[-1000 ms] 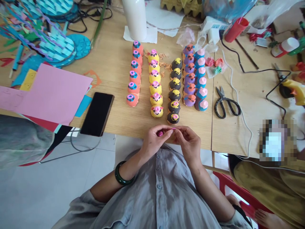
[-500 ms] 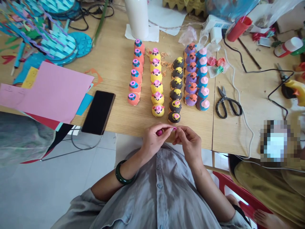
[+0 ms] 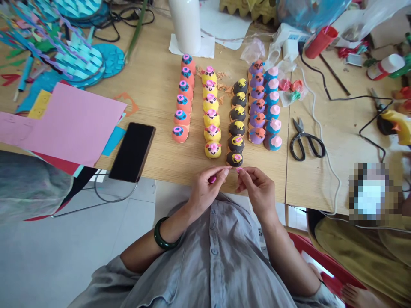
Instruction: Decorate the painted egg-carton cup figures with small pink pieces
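My left hand (image 3: 205,188) is closed around a magenta lump of clay (image 3: 212,179), with thumb and forefinger together. My right hand (image 3: 259,188) pinches a small pink piece of clay (image 3: 239,170) between thumb and forefinger. Both hands are at the table's front edge, just below a row of black domes (image 3: 236,113) with yellow patches; the nearest two also bear pink bits. Beside it run rows of yellow domes (image 3: 212,133) with pink tops, orange domes (image 3: 180,132), purple domes (image 3: 257,134) and blue domes (image 3: 272,142) with pink caps.
Black-handled scissors (image 3: 305,143) lie right of the rows, near a white cable (image 3: 327,162). To the left are a phone (image 3: 132,152) and pink paper (image 3: 86,124). A white cylinder (image 3: 185,25) stands behind. Another person's covered legs (image 3: 362,256) show at the right.
My hands have moved slightly apart. The pink piece, earlier between both hands' fingertips, is now in my right fingers alone. The domes stay in place.
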A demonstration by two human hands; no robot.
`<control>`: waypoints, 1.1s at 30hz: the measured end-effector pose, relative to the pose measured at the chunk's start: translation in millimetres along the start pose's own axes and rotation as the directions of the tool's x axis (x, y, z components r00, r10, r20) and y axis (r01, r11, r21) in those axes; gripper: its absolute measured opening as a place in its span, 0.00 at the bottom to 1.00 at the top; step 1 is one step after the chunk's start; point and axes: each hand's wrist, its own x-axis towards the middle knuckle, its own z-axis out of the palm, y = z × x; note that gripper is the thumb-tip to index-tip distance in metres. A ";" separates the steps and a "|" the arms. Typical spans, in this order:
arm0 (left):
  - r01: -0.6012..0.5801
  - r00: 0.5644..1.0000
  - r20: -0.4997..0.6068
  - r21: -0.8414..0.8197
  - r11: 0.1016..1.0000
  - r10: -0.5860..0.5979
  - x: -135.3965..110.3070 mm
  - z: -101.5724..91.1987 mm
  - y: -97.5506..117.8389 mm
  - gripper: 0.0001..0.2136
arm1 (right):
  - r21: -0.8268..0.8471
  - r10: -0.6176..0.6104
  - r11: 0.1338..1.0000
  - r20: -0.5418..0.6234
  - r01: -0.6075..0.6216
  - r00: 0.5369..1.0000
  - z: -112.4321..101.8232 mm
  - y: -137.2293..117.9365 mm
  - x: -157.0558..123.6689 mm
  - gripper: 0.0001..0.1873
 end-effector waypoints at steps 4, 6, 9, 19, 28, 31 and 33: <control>-0.101 0.993 -0.049 0.098 0.990 0.107 3.6 -7.2 -3.1 0.13 | -0.138 -0.131 0.982 -0.016 0.127 0.991 -14.1 -13.5 23.9 0.18; -0.161 0.983 -0.063 0.142 0.977 0.171 6.1 -10.4 -5.9 0.13 | -0.212 -0.192 0.959 0.003 0.188 0.981 -20.3 -20.4 38.6 0.16; -0.217 0.971 -0.061 0.194 0.957 0.233 10.4 -13.4 -13.3 0.12 | -0.317 -0.259 0.913 0.035 0.257 0.965 -24.7 -32.2 60.2 0.14; -0.326 0.934 -0.061 0.262 0.908 0.353 15.4 -13.0 -30.7 0.10 | -0.591 -0.275 0.723 0.230 0.359 0.933 -6.9 -68.1 123.2 0.11; -0.388 0.909 -0.043 0.281 0.878 0.415 13.7 -13.3 -35.9 0.08 | -0.733 -0.202 0.562 0.326 0.382 0.924 0.7 -78.6 139.9 0.17; -0.384 0.911 -0.039 0.280 0.880 0.410 13.3 -12.9 -35.5 0.08 | -0.758 -0.207 0.533 0.314 0.376 0.926 1.2 -80.6 140.7 0.16; -0.387 0.909 -0.042 0.286 0.877 0.415 13.1 -12.8 -35.3 0.08 | -0.772 -0.200 0.518 0.309 0.369 0.930 1.8 -81.9 140.9 0.16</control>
